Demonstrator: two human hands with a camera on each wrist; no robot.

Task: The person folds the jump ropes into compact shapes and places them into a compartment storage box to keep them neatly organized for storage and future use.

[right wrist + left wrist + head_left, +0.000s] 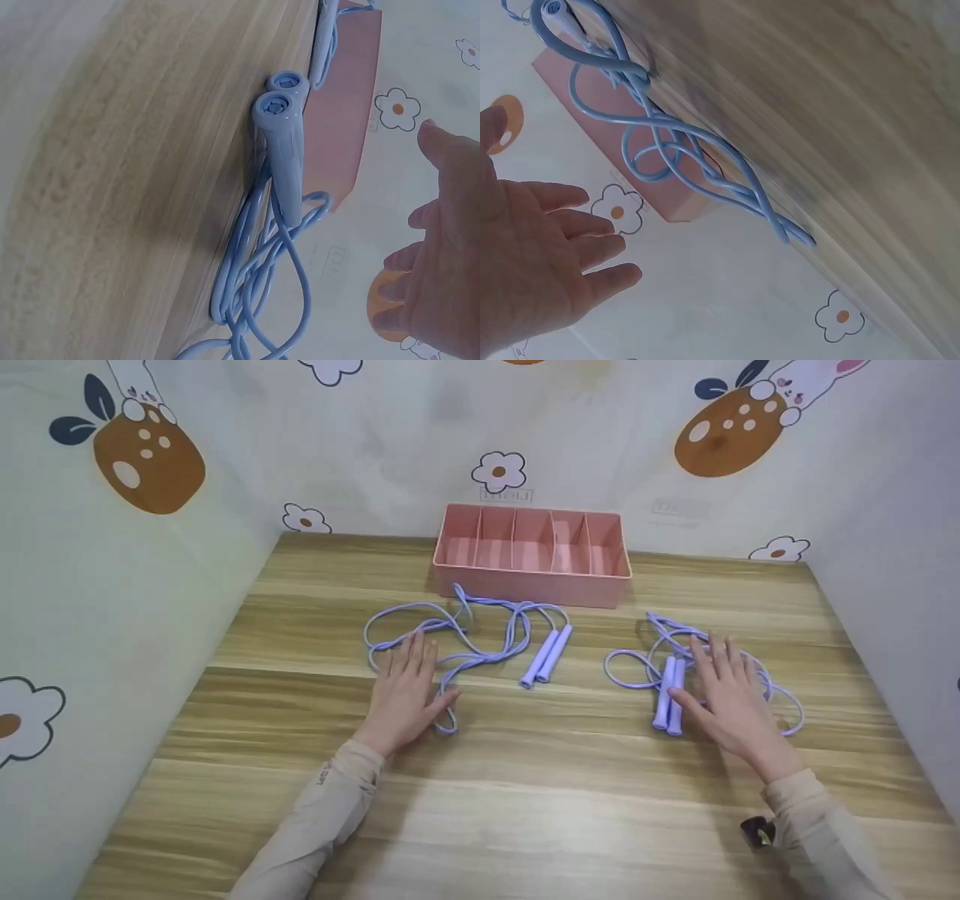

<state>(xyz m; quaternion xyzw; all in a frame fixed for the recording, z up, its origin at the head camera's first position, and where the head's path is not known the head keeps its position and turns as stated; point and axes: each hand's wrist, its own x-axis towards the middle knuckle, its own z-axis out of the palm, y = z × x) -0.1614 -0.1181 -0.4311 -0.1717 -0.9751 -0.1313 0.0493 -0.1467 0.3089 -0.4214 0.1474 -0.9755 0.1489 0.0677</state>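
Two purple-blue jump ropes lie loosely tangled on the wooden table. The left jump rope (pixel 480 658) spreads in wide loops, its two handles (pixel 546 656) side by side at its right end. My left hand (pixel 403 690), fingers straight, is over the left edge of those loops. On the right, the other jump rope (pixel 630 685) is bunched behind its paired handles (pixel 667 697). My right hand (pixel 727 697) is spread above that bunch, thumb near the handles. Both wrist views show a gap between each hand (pixel 547 255) (pixel 442 247) and the ropes; neither hand holds anything.
A pink box (pixel 532 585) with several compartments stands at the back of the table (pixel 525 810), against the patterned wall (pixel 390 450). Side walls rise along the table's left and right. The left rope's top loop reaches the box's front.
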